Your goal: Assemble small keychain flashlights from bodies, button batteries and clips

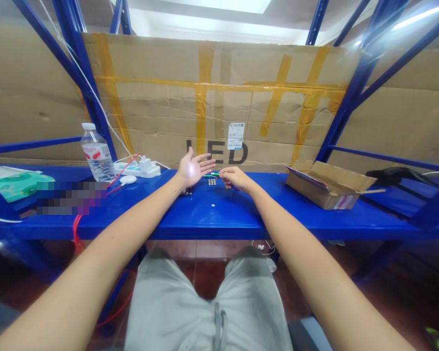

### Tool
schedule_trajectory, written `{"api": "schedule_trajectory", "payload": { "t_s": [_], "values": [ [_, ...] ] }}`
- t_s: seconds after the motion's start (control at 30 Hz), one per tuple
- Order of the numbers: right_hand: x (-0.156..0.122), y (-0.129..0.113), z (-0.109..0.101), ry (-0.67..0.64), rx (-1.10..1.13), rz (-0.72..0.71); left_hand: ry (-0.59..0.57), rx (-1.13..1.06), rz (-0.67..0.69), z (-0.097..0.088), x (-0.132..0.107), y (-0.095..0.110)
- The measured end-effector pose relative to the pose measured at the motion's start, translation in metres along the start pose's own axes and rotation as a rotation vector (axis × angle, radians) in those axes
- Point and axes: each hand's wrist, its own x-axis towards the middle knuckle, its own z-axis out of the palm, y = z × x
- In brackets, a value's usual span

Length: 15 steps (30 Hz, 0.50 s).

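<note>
My left hand (pixel 190 170) is held palm up over the blue tabletop, its fingers spread and pointing right. A bright round glow lies on its palm, and nothing rests in it. My right hand (pixel 236 178) is closed around a slim green pen-like stick (pixel 214 174), whose tip points left towards the left fingers. Between the hands, a small group of round silvery pieces (pixel 212 182) lies in rows on the blue tabletop (pixel 219 214). Several small dark shiny objects (pixel 187 192) lie below my left wrist, partly hidden by it.
On the left stand a water bottle (pixel 97 153), a white power strip (pixel 137 168) with cables, and a green packet (pixel 20 183). An open cardboard box (pixel 331 185) sits at the right. A large cardboard sheet (pixel 161 107) closes off the back between blue posts.
</note>
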Motion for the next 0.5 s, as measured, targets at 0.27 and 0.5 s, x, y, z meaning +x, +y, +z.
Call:
{"api": "schedule_trajectory", "payload": {
  "t_s": [0.27,0.5],
  "values": [
    [0.0003,0.0,-0.0017,0.003,-0.008,-0.007,0.054,-0.193,-0.028,-0.0015,0.0002,-0.0033],
    [0.0011,0.0013,-0.0024,0.005,-0.03,0.002,0.033,-0.099,-0.014,0.0005,-0.0013,0.0]
  ]
}}
